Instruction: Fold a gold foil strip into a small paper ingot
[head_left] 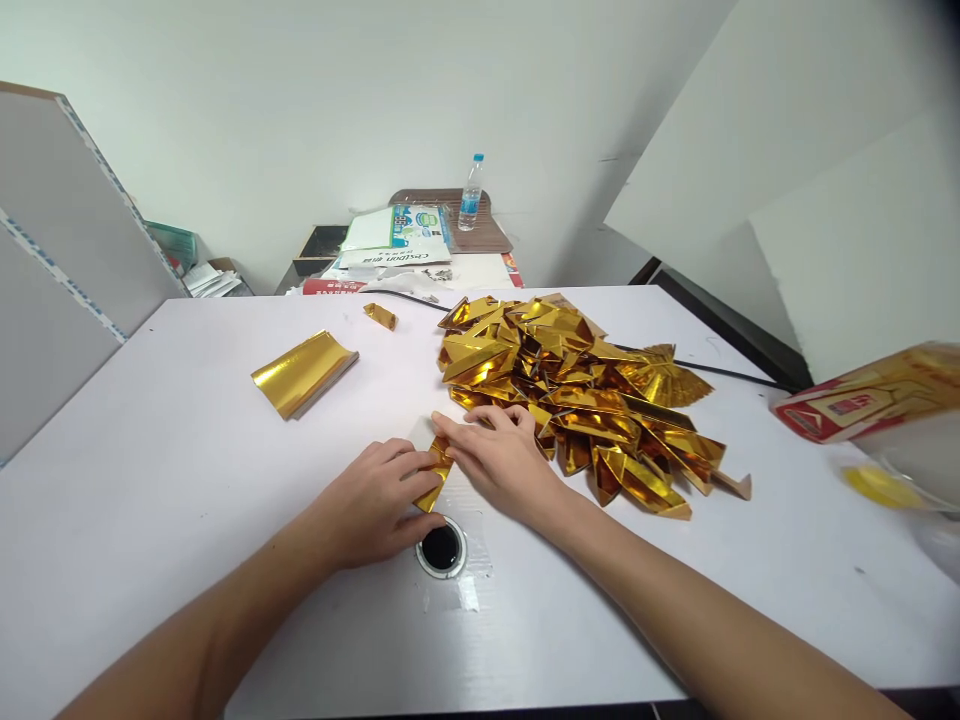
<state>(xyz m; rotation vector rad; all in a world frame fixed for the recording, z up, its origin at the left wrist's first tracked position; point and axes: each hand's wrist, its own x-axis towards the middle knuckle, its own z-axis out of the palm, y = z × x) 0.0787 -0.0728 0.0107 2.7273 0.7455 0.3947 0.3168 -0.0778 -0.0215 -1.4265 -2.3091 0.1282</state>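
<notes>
A small folded strip of gold foil paper (433, 492) lies on the white table just beyond a round black-and-white disc (441, 548). My left hand (379, 505) has its fingers on the strip's left side, with the thumb down by the disc. From the other side, my right hand (504, 462) pinches the strip's upper end with its fingertips; part of the paper is hidden under both hands. Right beyond my right hand spreads a heap of folded gold foil paper pieces (562, 370). To the left rests a stack of gold foil sheets (304, 372), slightly curled.
One folded gold piece (380, 316) sits apart near the table's back edge. At right are a red-and-gold package (862, 395) and a blurred clear container with yellow (885, 487). A black cable (739, 375) runs behind the heap. Farther back stands a water bottle (470, 195).
</notes>
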